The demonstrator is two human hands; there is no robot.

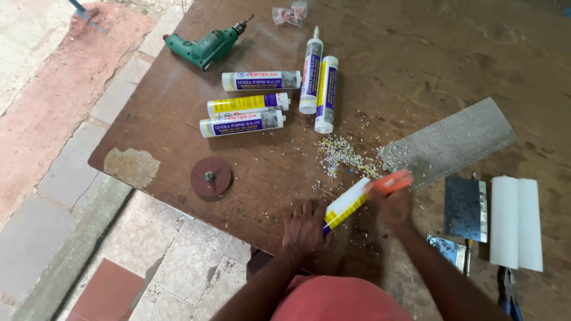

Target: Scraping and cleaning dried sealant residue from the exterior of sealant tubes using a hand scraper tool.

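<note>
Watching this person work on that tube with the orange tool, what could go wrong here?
The right hand works an orange cutter on the sealant tube close to the left hand steadying it, so a slip might nick fingers. The tube lies near the table edge and could roll off. Loose shavings might scatter.

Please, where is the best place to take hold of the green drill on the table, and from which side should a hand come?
Probably the green drill's pistol handle, the stub angling down at its rear. Come from the table's left edge: the chuck points away, toward the upper right, and the sealant tubes crowd the other side.
</note>
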